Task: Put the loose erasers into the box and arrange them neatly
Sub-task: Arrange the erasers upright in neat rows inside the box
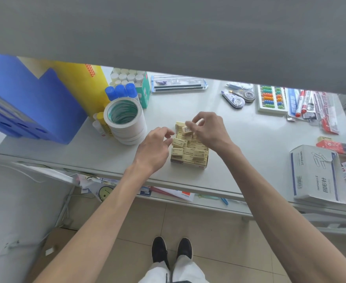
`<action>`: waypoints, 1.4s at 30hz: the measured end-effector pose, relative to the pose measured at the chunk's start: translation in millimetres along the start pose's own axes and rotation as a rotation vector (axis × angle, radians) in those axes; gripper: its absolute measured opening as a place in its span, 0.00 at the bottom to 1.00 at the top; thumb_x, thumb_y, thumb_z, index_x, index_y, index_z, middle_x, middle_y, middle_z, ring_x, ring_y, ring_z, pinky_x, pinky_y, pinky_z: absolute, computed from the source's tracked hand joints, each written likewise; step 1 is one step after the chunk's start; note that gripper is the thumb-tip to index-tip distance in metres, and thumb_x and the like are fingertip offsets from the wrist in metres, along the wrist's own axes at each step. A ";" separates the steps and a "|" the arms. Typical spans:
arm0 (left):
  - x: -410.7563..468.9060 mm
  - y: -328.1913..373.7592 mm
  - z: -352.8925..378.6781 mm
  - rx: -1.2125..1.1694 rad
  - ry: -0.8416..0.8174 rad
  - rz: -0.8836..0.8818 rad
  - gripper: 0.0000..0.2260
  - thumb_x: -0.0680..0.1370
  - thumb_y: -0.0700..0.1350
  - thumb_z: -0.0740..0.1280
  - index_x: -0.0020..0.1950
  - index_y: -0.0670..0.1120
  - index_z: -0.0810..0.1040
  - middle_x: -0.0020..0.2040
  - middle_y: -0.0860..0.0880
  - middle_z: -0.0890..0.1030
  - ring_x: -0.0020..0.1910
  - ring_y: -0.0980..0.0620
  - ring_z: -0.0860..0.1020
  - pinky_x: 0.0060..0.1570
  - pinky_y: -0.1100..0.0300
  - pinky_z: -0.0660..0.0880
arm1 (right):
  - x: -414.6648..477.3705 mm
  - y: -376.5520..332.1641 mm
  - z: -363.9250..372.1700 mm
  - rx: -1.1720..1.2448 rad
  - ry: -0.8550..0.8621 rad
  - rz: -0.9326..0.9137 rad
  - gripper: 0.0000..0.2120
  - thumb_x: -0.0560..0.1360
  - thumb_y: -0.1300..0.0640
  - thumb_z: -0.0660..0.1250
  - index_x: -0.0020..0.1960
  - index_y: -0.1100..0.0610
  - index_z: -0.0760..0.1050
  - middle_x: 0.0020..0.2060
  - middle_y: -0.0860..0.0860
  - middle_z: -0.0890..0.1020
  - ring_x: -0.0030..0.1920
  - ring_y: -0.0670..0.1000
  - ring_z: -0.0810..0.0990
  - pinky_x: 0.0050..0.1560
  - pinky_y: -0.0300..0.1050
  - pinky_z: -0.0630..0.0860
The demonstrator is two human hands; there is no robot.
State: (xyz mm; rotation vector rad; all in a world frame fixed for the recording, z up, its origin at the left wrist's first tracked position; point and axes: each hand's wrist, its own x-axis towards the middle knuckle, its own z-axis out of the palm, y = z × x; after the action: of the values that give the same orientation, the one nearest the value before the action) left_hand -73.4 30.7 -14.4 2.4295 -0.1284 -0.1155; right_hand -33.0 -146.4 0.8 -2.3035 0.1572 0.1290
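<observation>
A small open box [188, 165] stands near the front edge of the white table, filled with several pale yellow erasers [189, 151] lying in rough rows, some tilted. My right hand [210, 129] hovers over the far end of the box and pinches one eraser [187, 129] between its fingertips. My left hand [156, 147] is at the box's left side, fingers curled and apart, its fingertips touching the erasers at the left edge. The box's far end is partly hidden by my right hand.
A stack of white tape rolls [125, 121] stands left of the box, with glue sticks [121, 91] and blue file holders [25, 107] beyond. Correction tapes [238, 97], an abacus [271, 99] and pens [303, 103] lie far right. A white clip box [315, 174] sits at the right front.
</observation>
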 end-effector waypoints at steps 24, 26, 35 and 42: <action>-10.6 35.6 17.3 0.160 -0.171 0.115 0.14 0.73 0.54 0.72 0.57 0.53 0.81 0.47 0.56 0.76 0.53 0.56 0.72 0.49 0.60 0.70 | -14.1 27.3 -24.0 -0.260 -0.105 -0.004 0.06 0.71 0.60 0.73 0.46 0.61 0.82 0.44 0.55 0.79 0.42 0.56 0.80 0.41 0.46 0.76; -12.5 33.1 15.7 0.170 -0.163 0.122 0.13 0.73 0.53 0.72 0.57 0.53 0.81 0.46 0.57 0.75 0.53 0.56 0.71 0.48 0.61 0.69 | -15.1 28.0 -25.6 -0.271 -0.133 0.009 0.04 0.71 0.61 0.73 0.46 0.60 0.81 0.45 0.55 0.79 0.42 0.56 0.81 0.39 0.47 0.78; -14.8 27.5 14.3 0.135 -0.096 0.132 0.12 0.75 0.52 0.71 0.57 0.52 0.81 0.46 0.57 0.77 0.53 0.57 0.72 0.47 0.61 0.70 | -21.6 26.3 -30.8 -0.220 -0.256 0.038 0.03 0.71 0.65 0.71 0.44 0.60 0.81 0.35 0.54 0.80 0.29 0.48 0.76 0.24 0.37 0.71; -6.6 27.5 15.5 0.140 -0.014 0.103 0.12 0.75 0.50 0.70 0.58 0.51 0.81 0.46 0.55 0.77 0.52 0.55 0.72 0.45 0.61 0.67 | -21.9 25.4 -40.8 -0.257 -0.296 0.027 0.16 0.72 0.70 0.61 0.45 0.55 0.84 0.40 0.55 0.83 0.35 0.51 0.79 0.26 0.37 0.72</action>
State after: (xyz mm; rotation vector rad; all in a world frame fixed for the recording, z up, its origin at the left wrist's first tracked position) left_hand -83.4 0.7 -7.9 2.5565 -0.2756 -0.0795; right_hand -56.8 -191.9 12.8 -2.5040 0.0197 0.5275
